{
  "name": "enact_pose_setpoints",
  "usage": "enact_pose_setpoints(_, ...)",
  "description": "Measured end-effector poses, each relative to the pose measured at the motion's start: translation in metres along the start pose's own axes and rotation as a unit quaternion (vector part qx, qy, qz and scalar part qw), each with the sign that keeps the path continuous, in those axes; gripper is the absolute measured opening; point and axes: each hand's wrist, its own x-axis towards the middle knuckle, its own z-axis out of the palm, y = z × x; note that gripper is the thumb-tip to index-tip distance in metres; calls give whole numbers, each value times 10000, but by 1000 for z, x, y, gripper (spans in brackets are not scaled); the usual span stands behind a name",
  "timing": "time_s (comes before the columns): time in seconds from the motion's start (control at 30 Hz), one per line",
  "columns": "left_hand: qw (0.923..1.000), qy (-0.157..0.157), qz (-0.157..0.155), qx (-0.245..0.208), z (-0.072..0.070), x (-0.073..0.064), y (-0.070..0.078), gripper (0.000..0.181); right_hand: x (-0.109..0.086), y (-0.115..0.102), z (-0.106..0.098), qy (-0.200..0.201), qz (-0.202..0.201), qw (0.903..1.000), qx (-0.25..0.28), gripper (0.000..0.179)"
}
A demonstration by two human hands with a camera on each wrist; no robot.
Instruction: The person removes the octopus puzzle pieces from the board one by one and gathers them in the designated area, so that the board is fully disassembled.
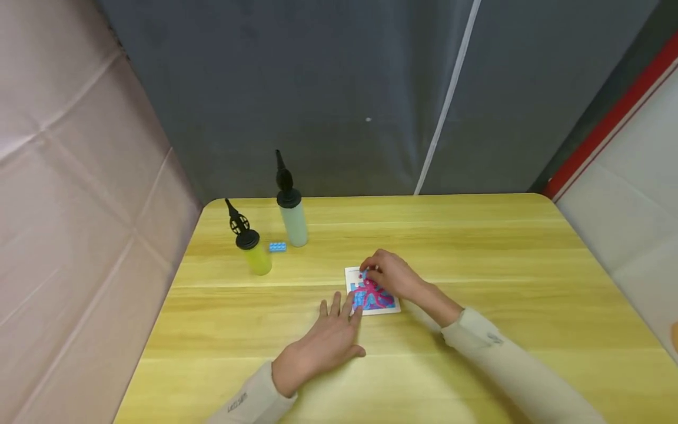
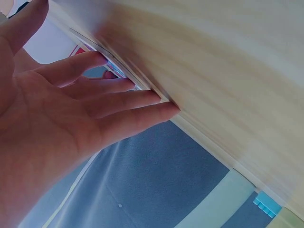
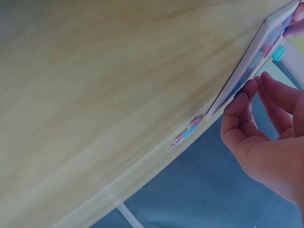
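Observation:
A small white-framed jigsaw puzzle [image 1: 392,311] lies on the table, its picture a pink octopus on blue. My left hand [image 1: 329,338] rests with spread, straight fingers at its left edge; in the left wrist view the fingertips touch the frame and the table. With bent fingers my right hand [image 1: 391,275] reaches over the puzzle's upper part, thumb and forefinger pinching a small pink and blue puzzle piece [image 1: 363,275] near the top left corner. Another flat pink and blue piece [image 3: 186,133] lies on the table beside the frame in the right wrist view; the right hand hides it in the head view.
Towards the back left of the wooden table [image 1: 503,247] stand a yellow bottle [image 1: 258,260] and a pale green bottle [image 1: 294,225], both with black pointed tops. Between them lies a blue toy brick [image 1: 278,247]. A dark grey curtain [image 1: 318,88] hangs behind the table.

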Motion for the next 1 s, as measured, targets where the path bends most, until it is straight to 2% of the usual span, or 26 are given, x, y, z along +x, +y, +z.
enact_pose_setpoints(0.2,10000,-19,-13,24,0,0,0,84,-1,-1,3,-23,-60,9998,-180,16)
enact_pose_setpoints(0.7,10000,-11,2,2,-1,0,-1,83,1,1,5,204,-548,9975,-384,19)
enact_pose_setpoints(1.0,10000,-23,10,43,-3,0,0,83,1,-1,4,214,-346,9986,-337,21)
